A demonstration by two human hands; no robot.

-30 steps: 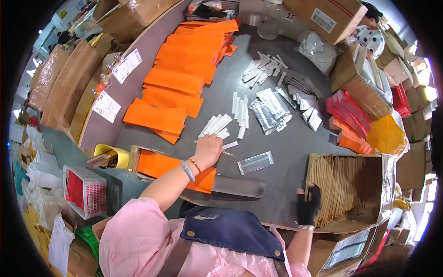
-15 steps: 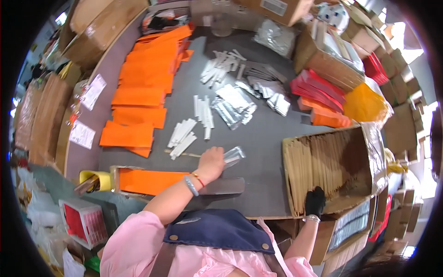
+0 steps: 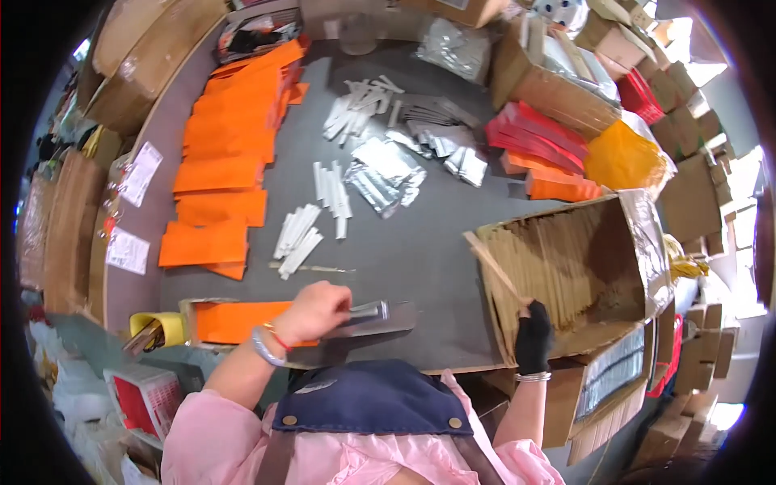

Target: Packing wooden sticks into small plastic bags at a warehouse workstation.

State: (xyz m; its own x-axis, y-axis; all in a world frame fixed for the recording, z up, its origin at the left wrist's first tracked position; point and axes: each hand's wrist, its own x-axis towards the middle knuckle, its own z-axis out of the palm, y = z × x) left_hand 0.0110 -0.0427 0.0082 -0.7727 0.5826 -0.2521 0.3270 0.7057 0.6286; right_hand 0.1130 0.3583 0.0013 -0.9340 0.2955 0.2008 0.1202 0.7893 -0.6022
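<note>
My left hand (image 3: 317,311) is closed on one end of a small clear, silvery packet (image 3: 372,310), just above a dark grey flat strip (image 3: 404,315) at the table's front. My right hand (image 3: 535,335), in a black glove with bare fingertips, pinches a thin brown kraft piece (image 3: 493,263), seen nearly edge-on. That piece slants over the left side of an open carton (image 3: 634,271), which is packed with a row of similar brown pieces (image 3: 558,242). Left of my left hand, an orange sheet stack (image 3: 230,322) sits in a shallow cardboard holder.
Overlapping orange sheets (image 3: 218,174) run along the left wall. White strips (image 3: 297,238) and silvery packets (image 3: 386,174) lie mid-table. Red packs (image 3: 533,137) and a yellow pouch (image 3: 622,158) are at the right. A yellow container (image 3: 166,327) stands at the front left corner.
My left hand has moved left and nearer to me with the packet. My right hand has drawn a brown kraft piece up from the carton's row. The whole view has shifted slightly.
</note>
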